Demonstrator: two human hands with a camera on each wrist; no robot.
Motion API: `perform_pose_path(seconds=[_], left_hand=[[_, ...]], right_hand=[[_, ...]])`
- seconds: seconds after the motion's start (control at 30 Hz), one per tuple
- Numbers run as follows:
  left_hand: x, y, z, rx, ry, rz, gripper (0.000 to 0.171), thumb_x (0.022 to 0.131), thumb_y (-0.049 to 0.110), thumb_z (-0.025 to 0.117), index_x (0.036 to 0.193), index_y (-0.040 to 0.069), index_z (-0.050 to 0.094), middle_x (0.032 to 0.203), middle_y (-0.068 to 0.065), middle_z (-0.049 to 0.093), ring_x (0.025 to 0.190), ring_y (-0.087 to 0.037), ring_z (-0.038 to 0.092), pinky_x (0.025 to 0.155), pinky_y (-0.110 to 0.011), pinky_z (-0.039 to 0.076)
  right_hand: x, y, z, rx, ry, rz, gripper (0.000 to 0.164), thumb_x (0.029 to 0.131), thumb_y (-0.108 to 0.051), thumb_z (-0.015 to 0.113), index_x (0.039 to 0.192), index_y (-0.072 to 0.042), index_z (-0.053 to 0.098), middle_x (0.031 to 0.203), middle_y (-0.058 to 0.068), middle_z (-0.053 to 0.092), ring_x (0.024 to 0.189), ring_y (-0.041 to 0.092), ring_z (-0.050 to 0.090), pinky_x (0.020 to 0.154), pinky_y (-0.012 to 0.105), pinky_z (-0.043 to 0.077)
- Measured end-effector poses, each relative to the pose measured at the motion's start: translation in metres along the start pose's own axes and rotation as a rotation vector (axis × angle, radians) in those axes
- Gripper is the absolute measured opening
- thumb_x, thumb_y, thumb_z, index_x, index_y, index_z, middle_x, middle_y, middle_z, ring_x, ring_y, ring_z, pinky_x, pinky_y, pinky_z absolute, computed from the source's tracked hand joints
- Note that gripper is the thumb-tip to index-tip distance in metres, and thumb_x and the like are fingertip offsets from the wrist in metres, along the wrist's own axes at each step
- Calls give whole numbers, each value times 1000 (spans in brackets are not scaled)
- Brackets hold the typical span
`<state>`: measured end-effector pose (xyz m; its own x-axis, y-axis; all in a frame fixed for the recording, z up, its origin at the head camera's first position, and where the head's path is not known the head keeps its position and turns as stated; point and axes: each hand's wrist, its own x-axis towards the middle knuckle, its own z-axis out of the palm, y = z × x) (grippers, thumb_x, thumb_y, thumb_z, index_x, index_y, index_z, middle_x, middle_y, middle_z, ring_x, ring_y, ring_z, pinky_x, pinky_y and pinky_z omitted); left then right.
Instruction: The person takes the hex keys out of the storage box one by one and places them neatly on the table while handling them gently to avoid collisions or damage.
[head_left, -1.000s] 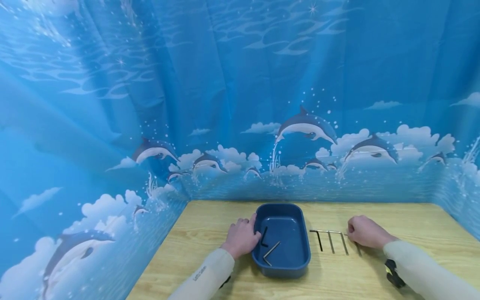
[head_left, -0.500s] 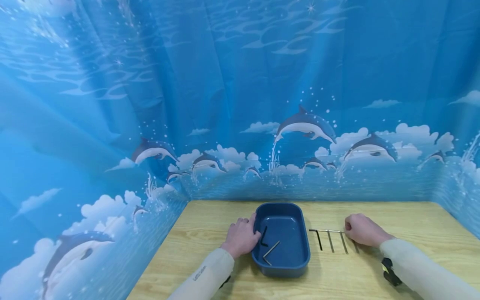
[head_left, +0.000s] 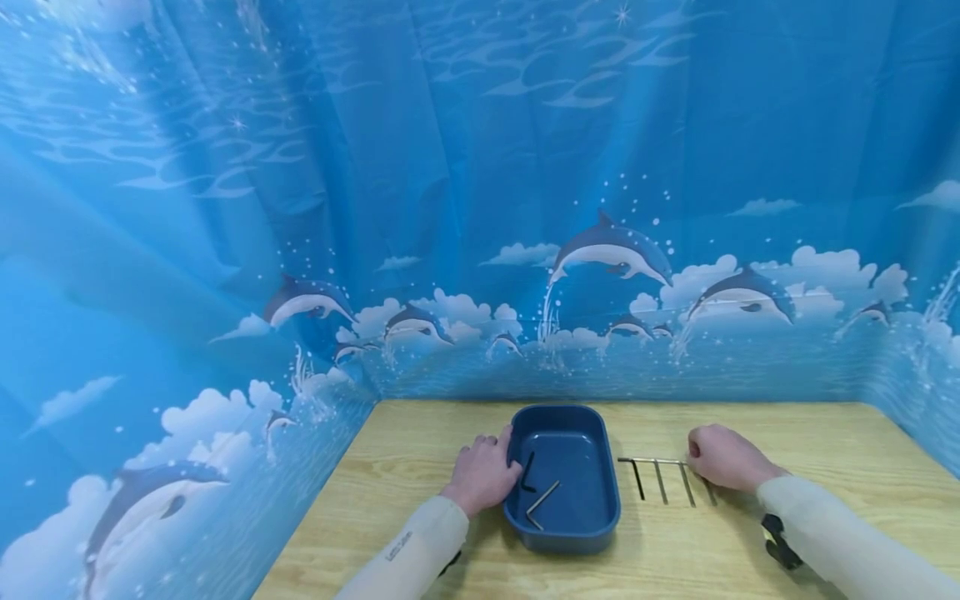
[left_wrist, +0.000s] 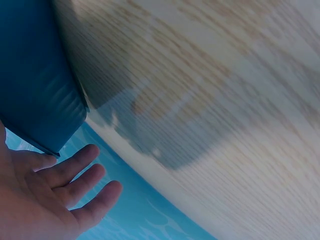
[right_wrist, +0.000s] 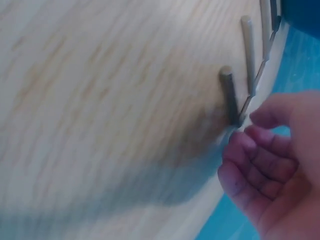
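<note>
The left hand (head_left: 483, 475) holds the left rim of a deep blue tray (head_left: 577, 542), thumb over the edge; in the left wrist view its other fingers (left_wrist: 82, 187) spread loosely beside the tray wall. Inside the tray lie a black hex key (head_left: 529, 472) and a silvery hex key (head_left: 542, 504). Right of the tray, several hex keys lie in a row, long arms toward the person: a black hex key (head_left: 637, 481), then metallic ones. Curled fingers of the right hand (head_left: 727, 458) pinch at the bend of the row's rightmost hex key (right_wrist: 230, 95), its corner partly hidden.
The wooden table (head_left: 360, 492) has a blue dolphin-print curtain (head_left: 465, 208) standing behind it and along both sides. A dark wrist strap (head_left: 778, 542) hangs under the right sleeve.
The right hand has shifted slightly left, and the rightmost hex key has come closer to its neighbour. The left hand and tray stay in place.
</note>
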<state>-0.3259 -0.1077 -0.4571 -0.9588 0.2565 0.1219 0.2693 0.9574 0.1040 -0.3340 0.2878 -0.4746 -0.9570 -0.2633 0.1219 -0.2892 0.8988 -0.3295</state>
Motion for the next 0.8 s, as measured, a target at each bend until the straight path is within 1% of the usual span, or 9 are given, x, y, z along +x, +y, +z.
perform_pose_path(seconds=[0.07,0.17,0.27,0.5,0.67,0.8], left_hand=[[0,0,0,-2,-2,-4,62,98,39,52,154,13,42,135,-14,63,128,-33,55,100,-55,46],[0,0,0,2,-6,-7,63,99,40,52,154,13,42,135,-14,62,128,-33,55,101,-55,46],[0,0,0,3,-10,-9,62,99,40,52,154,13,41,136,-14,62,128,-33,55,101,-55,46],[0,1,0,-9,-18,-10,62,99,40,52,154,13,41,137,-13,62,129,-33,54,102,-55,46],[-2,0,0,-20,-15,-12,63,99,39,53,154,12,42,135,-14,62,128,-33,55,101,-55,46],[0,-2,0,-14,-4,-5,62,98,40,53,153,12,42,135,-14,62,127,-33,55,101,-55,46]], right_hand=[[0,-5,-3,-17,7,0,23,88,-9,66,69,-13,55,60,-1,49,54,14,43,53,31,35],[1,-16,-8,-40,23,-23,24,88,-11,70,69,-13,55,60,-2,49,54,13,42,53,31,34],[2,-29,-12,-57,27,-53,23,87,-12,72,70,-13,57,63,-3,51,55,13,45,54,31,37],[9,-62,-21,-92,21,-114,12,86,-7,67,76,-12,62,67,-4,57,58,11,49,55,32,43],[16,-89,-24,-94,33,-164,10,87,-7,67,78,-12,66,69,-4,60,57,8,51,54,30,45],[22,-113,-27,-71,45,-230,11,87,-7,68,78,-14,67,69,-7,60,56,6,50,53,28,44]])
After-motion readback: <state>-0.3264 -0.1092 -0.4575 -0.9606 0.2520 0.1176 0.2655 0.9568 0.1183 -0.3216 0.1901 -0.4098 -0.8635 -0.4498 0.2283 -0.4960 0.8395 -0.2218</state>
